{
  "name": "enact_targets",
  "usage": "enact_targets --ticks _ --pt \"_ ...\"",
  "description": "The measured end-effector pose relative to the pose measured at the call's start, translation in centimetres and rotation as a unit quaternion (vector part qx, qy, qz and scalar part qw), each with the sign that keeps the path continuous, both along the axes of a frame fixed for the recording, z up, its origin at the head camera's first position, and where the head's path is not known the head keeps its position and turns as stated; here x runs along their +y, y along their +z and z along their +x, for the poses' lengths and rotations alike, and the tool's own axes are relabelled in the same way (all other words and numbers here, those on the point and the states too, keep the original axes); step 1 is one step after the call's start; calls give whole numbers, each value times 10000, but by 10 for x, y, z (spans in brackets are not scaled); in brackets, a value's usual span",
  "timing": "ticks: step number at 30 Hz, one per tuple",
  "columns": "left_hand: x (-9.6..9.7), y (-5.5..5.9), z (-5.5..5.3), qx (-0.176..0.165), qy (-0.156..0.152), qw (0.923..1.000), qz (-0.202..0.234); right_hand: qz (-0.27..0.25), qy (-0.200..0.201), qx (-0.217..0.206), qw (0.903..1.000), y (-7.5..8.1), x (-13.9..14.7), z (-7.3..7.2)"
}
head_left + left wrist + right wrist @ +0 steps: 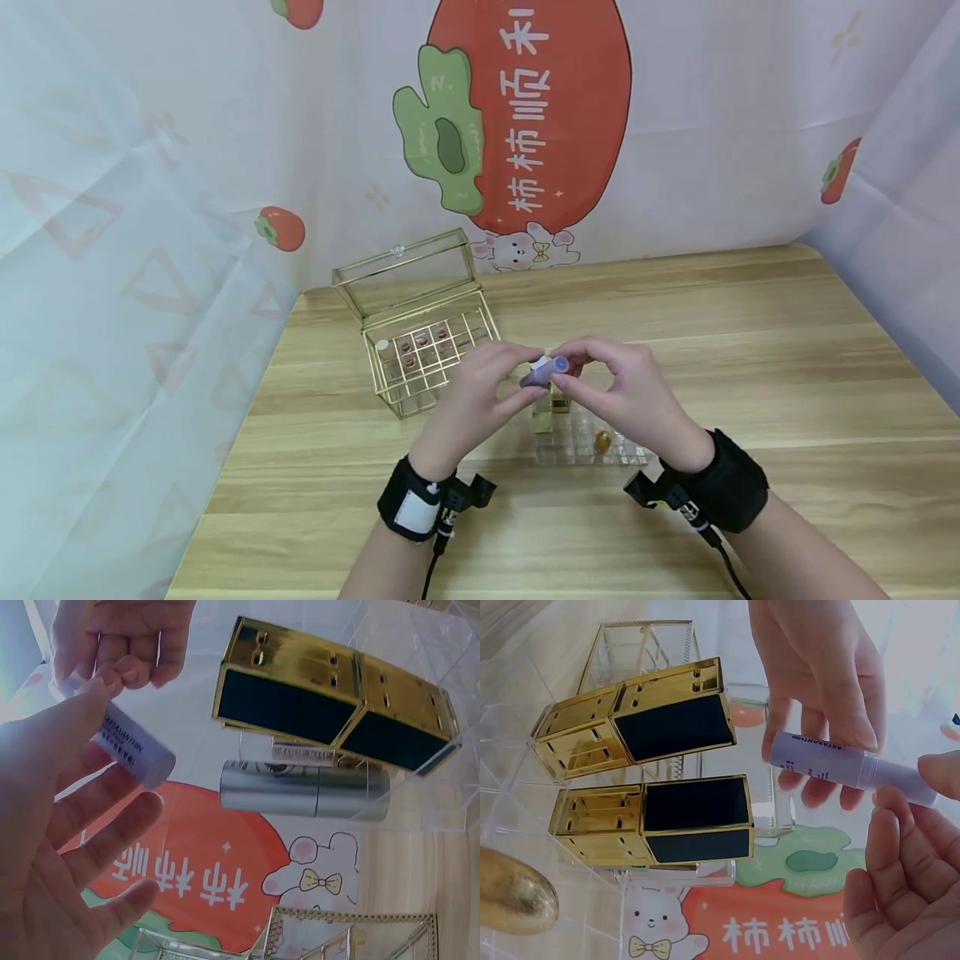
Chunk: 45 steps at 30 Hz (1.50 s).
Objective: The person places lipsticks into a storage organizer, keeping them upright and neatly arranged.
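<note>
Both hands hold a small lilac lip balm tube [817, 759] in the air above the table. My left hand [472, 400] pinches the printed body of the tube between thumb and fingers. My right hand [630, 396] pinches its other, plain end [904, 780] with thumb and forefinger, the remaining fingers loosely bent. Below the hands stands a clear compartment organizer [555, 456], partly hidden by them. Two gold-and-black lipsticks [694, 817] stand in it, as does a silver tube [300, 789]. A gold egg-shaped piece [514, 892] sits in another compartment.
Behind the left hand, a gold-framed glass box [381, 392] stands with its lid [420, 267] raised. Several small tubes [423, 339] are in its grid. A printed white cloth [712, 150] hangs along the far edge of the wooden table [810, 400].
</note>
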State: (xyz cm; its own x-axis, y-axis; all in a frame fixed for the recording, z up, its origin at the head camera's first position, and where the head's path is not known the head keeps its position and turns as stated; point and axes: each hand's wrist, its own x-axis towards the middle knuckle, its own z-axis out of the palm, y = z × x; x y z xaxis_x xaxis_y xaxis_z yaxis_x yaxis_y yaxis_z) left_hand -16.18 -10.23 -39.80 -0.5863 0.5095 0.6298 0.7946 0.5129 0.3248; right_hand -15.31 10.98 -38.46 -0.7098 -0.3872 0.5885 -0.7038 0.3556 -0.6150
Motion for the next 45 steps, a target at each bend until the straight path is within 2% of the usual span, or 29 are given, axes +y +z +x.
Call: enact_targets --ticks 3,7,14,21,31,40,45 --pt "3 -2 -1 -26 -76 9999 94 12 54 -13 10000 -2 -2 0" --pt "4 -4 -1 -55 2 9999 158 28 60 20 10000 -4 -3 -1" --pt "4 -6 -1 -320 -20 9992 225 59 10 -3 10000 -4 -5 -1" --pt "-1 -4 -2 -230 42 9995 209 58 74 -47 9999 -5 -5 -2" --pt "-11 -4 -4 -80 413 9985 364 142 -94 -78 9998 -9 0 -4" --pt "-30 -12 -9 64 844 9946 604 352 -218 -330 9986 -13 8 -5" --pt "-43 -13 -11 89 1061 9906 860 502 -325 -383 9975 -17 15 -6"
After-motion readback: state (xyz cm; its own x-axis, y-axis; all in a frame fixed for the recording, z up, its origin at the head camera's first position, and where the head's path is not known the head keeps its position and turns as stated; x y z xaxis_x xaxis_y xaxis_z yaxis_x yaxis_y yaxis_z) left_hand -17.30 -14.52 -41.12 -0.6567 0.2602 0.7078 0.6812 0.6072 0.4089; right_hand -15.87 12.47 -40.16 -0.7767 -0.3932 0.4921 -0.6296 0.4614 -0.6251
